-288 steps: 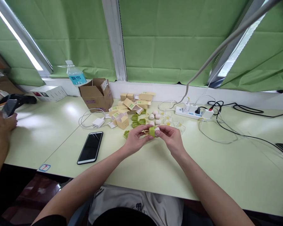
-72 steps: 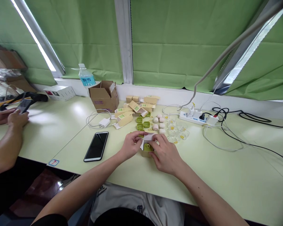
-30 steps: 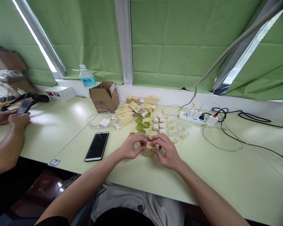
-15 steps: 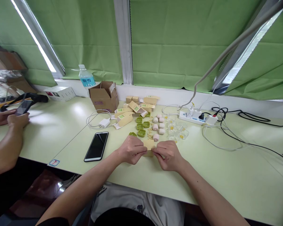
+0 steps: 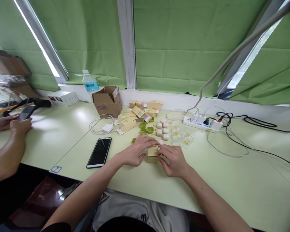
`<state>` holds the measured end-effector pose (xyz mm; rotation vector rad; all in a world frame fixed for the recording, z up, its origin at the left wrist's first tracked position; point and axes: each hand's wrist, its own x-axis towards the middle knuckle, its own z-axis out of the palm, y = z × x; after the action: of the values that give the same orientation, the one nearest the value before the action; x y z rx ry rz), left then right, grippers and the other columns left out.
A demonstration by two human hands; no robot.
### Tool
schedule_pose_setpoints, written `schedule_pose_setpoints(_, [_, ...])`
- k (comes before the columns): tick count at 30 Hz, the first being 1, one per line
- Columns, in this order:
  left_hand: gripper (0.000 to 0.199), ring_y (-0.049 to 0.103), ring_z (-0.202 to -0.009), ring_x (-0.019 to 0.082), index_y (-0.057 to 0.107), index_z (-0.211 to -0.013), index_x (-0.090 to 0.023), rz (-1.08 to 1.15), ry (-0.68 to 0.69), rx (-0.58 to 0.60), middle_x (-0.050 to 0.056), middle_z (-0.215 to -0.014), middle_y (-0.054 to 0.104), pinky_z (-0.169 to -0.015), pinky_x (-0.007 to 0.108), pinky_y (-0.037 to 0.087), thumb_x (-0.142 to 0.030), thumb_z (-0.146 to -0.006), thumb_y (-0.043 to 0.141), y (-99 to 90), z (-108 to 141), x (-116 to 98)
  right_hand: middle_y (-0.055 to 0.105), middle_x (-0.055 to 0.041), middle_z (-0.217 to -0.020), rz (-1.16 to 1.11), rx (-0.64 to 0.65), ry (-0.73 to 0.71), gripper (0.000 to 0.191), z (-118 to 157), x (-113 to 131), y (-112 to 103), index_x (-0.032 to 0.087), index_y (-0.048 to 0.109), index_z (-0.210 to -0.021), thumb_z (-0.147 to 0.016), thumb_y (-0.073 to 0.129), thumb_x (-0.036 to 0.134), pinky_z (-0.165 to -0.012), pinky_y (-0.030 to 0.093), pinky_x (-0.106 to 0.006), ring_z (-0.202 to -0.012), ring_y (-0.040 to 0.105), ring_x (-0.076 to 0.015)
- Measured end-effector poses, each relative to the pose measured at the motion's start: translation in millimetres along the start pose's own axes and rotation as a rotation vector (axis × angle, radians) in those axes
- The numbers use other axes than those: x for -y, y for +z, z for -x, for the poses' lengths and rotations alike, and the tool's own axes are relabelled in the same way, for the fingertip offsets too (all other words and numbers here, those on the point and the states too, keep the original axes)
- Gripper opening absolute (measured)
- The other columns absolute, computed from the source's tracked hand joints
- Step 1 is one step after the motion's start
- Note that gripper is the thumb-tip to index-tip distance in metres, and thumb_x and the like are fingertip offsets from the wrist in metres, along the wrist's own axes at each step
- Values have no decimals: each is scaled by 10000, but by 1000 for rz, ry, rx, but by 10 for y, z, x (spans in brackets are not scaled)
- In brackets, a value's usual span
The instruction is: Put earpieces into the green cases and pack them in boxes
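Note:
A small kraft cardboard box (image 5: 152, 151) stands on the table in front of me, between my two hands. My right hand (image 5: 172, 158) grips its right side, with bent fingers at the top edge and the thumb lower down. My left hand (image 5: 136, 150) reaches over the box's far edge, fingers stretched toward my right fingertips and thumb held apart. Just beyond are several green square cups (image 5: 143, 131), several pale pink rounded pieces (image 5: 159, 132) and several clear cups with yellow marks (image 5: 176, 132). My left hand partly hides the nearest green cups and a pink piece.
Flattened and folded kraft boxes (image 5: 128, 123) lie behind, near a brown carton (image 5: 107, 102) and a water bottle (image 5: 90, 83). A phone (image 5: 99, 152) and a white charger (image 5: 107, 128) are at left. A power strip (image 5: 203, 123) with cables is at right. Another person's hands (image 5: 20, 125) hold a phone.
My left hand has gone from a pinch at the box's left side to fingers stretched over its far edge. My right hand stays at the right side, its fingers slightly shifted.

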<state>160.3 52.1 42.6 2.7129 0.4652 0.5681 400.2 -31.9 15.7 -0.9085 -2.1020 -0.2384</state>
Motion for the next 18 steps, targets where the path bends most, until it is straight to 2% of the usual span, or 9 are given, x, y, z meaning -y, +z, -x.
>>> schedule_pose_setpoints(2, [910, 410, -1557, 335, 446, -1608, -320, 1, -17, 128, 108, -1638, 484, -1283, 557, 362, -18, -766, 612, -26, -35, -36, 614, 0, -775, -15, -40, -9, 76, -6, 11, -6, 219, 578, -911, -903, 613, 152, -584, 310, -300, -641, 514, -149])
schedule_pose_setpoints(5, [816, 449, -1523, 343, 537, -1533, -341, -7, -11, 243, 94, -1607, 508, -1256, 551, 398, -12, -791, 617, -46, -97, -56, 618, -4, -764, -38, -99, -2, 64, -14, 9, -26, 217, 595, -926, -926, 625, 161, -587, 331, -298, -626, 504, -145])
schedule_pose_setpoints(8, [697, 559, -1406, 332, 594, -1477, -342, 27, -5, 299, 87, -1478, 605, -1164, 489, 484, -56, -845, 666, -105, -155, -44, 617, -6, -758, -43, -153, 3, 62, -22, -3, -60, 209, 627, -984, -941, 633, 165, -575, 340, -294, -604, 486, -140])
schedule_pose_setpoints(11, [615, 614, -1338, 309, 610, -1458, -327, 108, 0, 297, 78, -1417, 641, -1119, 429, 518, -209, -882, 790, -258, -210, -4, 613, -9, -751, -53, -227, 4, 108, -38, -2, -107, 199, 646, -1034, -937, 642, 152, -567, 352, -292, -598, 496, -140])
schedule_pose_setpoints(13, [598, 623, -1332, 292, 611, -1450, -320, 128, -15, 204, 71, -1428, 646, -1130, 411, 512, -290, -892, 823, -418, -279, 62, 596, -5, -729, -64, -281, 7, 116, -54, 15, -142, 197, 649, -1034, -933, 640, 143, -564, 359, -291, -598, 510, -145])
schedule_pose_setpoints(16, [579, 631, -1293, 293, 612, -1429, -285, 29, -145, -120, 74, -1448, 646, -1134, 435, 509, -327, -891, 822, -710, -513, 290, 579, -1, -709, -69, -330, 13, 133, -77, 65, -187, 196, 653, -1039, -925, 628, 133, -562, 374, -293, -595, 532, -153])
schedule_pose_setpoints(18, [593, 616, -1300, 298, 608, -1423, -246, -71, -280, -313, 86, -1452, 634, -1144, 442, 500, -359, -885, 829, -903, -775, 556, 595, -8, -717, -62, -339, 6, 155, -89, 105, -208, 192, 657, -1057, -917, 630, 132, -567, 397, -297, -606, 563, -164])
